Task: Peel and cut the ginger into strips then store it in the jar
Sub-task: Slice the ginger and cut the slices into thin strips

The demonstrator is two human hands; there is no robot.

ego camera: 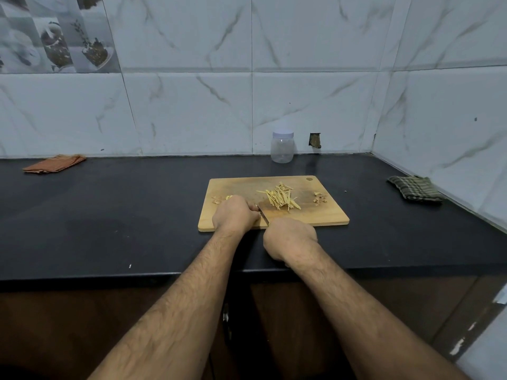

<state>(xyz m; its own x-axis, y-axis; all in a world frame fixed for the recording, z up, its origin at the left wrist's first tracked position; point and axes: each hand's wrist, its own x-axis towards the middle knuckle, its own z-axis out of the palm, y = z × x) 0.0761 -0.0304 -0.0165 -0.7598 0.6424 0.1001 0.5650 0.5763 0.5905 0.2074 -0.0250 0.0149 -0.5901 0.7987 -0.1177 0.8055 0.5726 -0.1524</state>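
Most of the ginger looks already cut: a heap of ginger strips (279, 199) lies on the wooden cutting board (326, 215), just beyond and to the right of the knife (262, 214). The right hand (290, 237) is curled round the knife handle, which is hidden inside the fist; only the blade shows, pointing up and left toward the other hand. The left hand (235, 213) is curled down on the board with its fingertips against the blade, and I judge it holds the last piece of ginger (229, 197), of which only a small yellow bit shows behind the knuckles; how much remains I cannot tell.

Peeling seems finished, because small piles of peel (320, 198) lie to the far right of the grip and a few scraps (216, 200) to the left of the left hand.

What is left, as I judge it: cutting the remaining piece, then the storing. The clear plastic jar (282, 147) stands well beyond the board, near the wall, with its white lid on and nothing visible inside.
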